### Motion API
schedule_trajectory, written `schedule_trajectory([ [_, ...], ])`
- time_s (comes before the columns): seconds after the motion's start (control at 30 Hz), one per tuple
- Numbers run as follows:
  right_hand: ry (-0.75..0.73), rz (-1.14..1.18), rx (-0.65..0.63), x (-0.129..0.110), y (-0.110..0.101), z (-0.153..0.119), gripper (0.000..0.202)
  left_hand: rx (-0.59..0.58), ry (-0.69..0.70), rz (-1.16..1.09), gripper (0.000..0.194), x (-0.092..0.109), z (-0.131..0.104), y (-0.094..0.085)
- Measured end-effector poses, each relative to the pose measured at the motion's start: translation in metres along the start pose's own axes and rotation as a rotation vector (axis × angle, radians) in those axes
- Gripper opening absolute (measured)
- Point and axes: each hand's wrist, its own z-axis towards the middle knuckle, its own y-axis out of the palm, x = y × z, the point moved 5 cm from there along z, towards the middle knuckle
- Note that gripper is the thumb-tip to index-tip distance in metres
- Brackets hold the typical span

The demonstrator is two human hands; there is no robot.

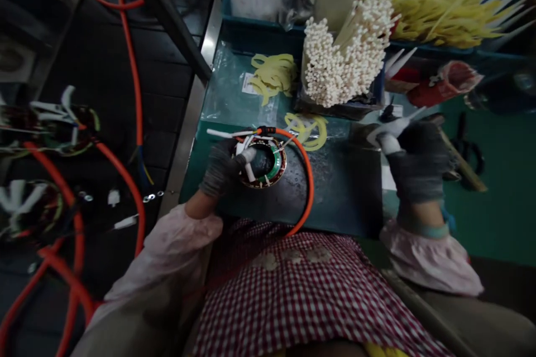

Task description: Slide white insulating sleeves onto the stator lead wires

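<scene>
My left hand [224,166], in a dark glove with a white-wrapped thumb, grips the left side of a motor stator [276,170]. The stator is a ring of copper windings around a green inner rim, lying on the dark work mat. White sleeves [250,172] stand on its near-left side, and a thick orange cable [309,178] curves from its top round to the right. Off to the right, my gloved right hand [419,159] is raised with its fingers curled. A pale, blurred piece [397,125] shows at its fingertips; what it is, I cannot make out.
Behind the mat are a box of thin white sticks or tubes [339,61], yellow strips [274,75], yellow loops [307,131] and a yellow heap [435,0]. A red roll [448,83] lies back right. More wired stators [31,206] occupy the left bench.
</scene>
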Motion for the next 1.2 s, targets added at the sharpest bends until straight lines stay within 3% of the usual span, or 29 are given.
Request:
schedule_trajectory([
  [0.03, -0.070, 0.024, 0.010, -0.022, 0.003, -0.016, 0.010, -0.007, -0.003, 0.027, 0.040, 0.000, 0.003, -0.002],
  [0.1, -0.178, 0.065, -0.201, -0.063, 0.029, -0.052, 0.006, -0.043, 0.011, 0.081, 0.038, 0.002, 0.008, -0.006],
  [0.17, -0.199, 0.097, -0.388, -0.088, 0.059, -0.088, 0.022, -0.067, 0.086, 0.172, 0.037, 0.009, 0.006, -0.006],
  [0.27, -0.192, 0.057, -0.471, -0.097, 0.088, -0.126, 0.033, -0.041, 0.235, 0.283, 0.044, 0.022, -0.017, -0.001],
  [0.37, -0.247, -0.005, -0.447, -0.094, 0.087, -0.144, 0.032, 0.051, 0.389, 0.326, 0.051, 0.026, -0.054, 0.005],
  [0.5, -0.426, -0.087, -0.403, -0.106, 0.071, -0.147, 0.029, 0.113, 0.586, 0.442, 0.061, 0.018, -0.086, 0.011],
  [0.67, -0.476, -0.176, -0.400, -0.128, 0.066, -0.136, 0.028, 0.157, 0.788, 0.455, 0.050, 0.016, -0.098, 0.012],
  [0.8, -0.504, -0.122, -0.407, -0.139, 0.065, -0.129, 0.030, 0.131, 0.797, 0.497, 0.055, 0.021, -0.099, 0.014],
  [0.97, -0.436, -0.094, -0.411, -0.140, 0.066, -0.127, 0.026, 0.129, 0.819, 0.542, 0.048, 0.027, -0.101, 0.015],
  [1.1, -0.431, -0.150, -0.329, -0.136, 0.054, -0.122, 0.031, 0.007, 0.774, 0.676, 0.044, 0.036, -0.095, 0.024],
  [1.2, -0.382, -0.181, -0.407, -0.125, 0.046, -0.113, 0.029, -0.104, 0.777, 0.740, 0.044, 0.056, -0.084, 0.037],
])
